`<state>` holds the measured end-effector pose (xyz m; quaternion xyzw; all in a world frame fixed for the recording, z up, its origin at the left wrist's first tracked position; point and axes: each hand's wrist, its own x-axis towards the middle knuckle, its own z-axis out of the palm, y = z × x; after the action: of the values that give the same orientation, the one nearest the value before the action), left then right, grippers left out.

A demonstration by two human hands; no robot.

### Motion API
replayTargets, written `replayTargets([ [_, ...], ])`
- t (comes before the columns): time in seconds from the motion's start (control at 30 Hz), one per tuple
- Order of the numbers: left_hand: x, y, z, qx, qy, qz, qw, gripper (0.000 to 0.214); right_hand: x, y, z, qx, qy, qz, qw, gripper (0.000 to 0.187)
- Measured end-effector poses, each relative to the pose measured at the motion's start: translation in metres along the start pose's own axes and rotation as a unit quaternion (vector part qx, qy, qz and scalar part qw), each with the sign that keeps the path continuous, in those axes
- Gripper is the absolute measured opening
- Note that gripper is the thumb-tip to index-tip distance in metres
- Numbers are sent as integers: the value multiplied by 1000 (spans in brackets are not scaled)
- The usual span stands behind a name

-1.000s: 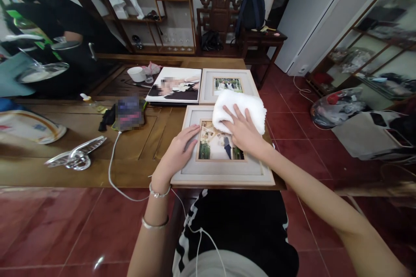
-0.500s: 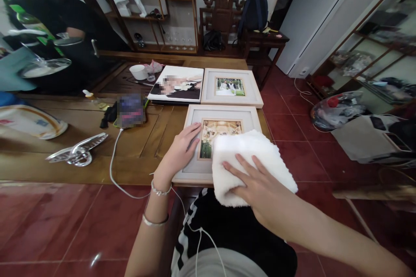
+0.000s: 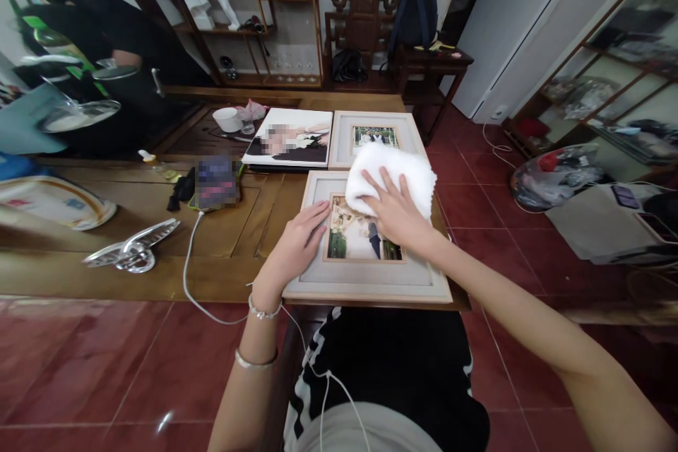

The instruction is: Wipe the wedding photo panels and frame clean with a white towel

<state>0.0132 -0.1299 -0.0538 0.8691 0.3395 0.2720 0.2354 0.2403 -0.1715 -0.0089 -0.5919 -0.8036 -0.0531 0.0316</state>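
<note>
A light wooden picture frame (image 3: 312, 282) lies flat at the table's front edge, a wedding photo in its middle. My left hand (image 3: 299, 244) rests open on the frame's left side, its fingertips at the photo's edge. Under my right hand (image 3: 397, 212) is a fluffy white cloth (image 3: 418, 180), held against the upper right of the frame with the fingers spread over it. The cloth covers the photo's top right part and overlaps a second wooden frame (image 3: 342, 145) behind. Beside that one lies a white-topped photo panel (image 3: 318, 116).
A pixelated device (image 3: 217, 182) with a white cable (image 3: 186, 272) lies to the left, near a shiny metal ornament (image 3: 135, 247). A white cup (image 3: 226, 119) stands farther back. A person in black (image 3: 100, 35) is at the far left. Red floor tiles (image 3: 479, 205) lie beyond the table's right edge.
My right hand has moved the white cloth away from me, from the frame's front right corner to its far right edge, uncovering the lower photo. My left hand has stayed in place.
</note>
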Motion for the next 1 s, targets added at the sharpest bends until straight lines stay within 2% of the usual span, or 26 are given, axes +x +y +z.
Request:
replayTargets([
  [0.1,0,1,-1,-1,4,4,1000,41,11,-3,1,-3,-19,-17,1000,62],
  [0.17,1,2,-1,-1,6,7,1000,41,4,-15,-5,8,-57,-42,997,60],
  [0.23,1,2,-1,0,8,11,1000,40,-13,-31,-16,27,-100,-66,992,58],
  [0.37,1,3,-1,4,6,9,1000,40,-66,-63,-44,92,-172,-118,974,58],
  [0.47,1,5,-2,8,6,8,1000,41,-98,-77,-54,133,-159,-148,967,54],
  [0.57,1,5,-3,11,4,8,1000,41,-107,-81,-49,148,-142,-143,968,54],
  [0.7,1,2,-1,11,3,8,1000,41,-84,-65,-30,125,-114,-87,982,63],
  [0.87,0,-1,1,9,8,13,1000,40,-25,-26,-18,57,-46,2,997,71],
  [0.93,0,-1,1,8,9,11,1000,40,-1,-14,-15,41,-24,7,999,71],
  [1.0,0,0,0,6,9,9,1000,40,17,-9,-12,32,-31,-17,999,69],
])
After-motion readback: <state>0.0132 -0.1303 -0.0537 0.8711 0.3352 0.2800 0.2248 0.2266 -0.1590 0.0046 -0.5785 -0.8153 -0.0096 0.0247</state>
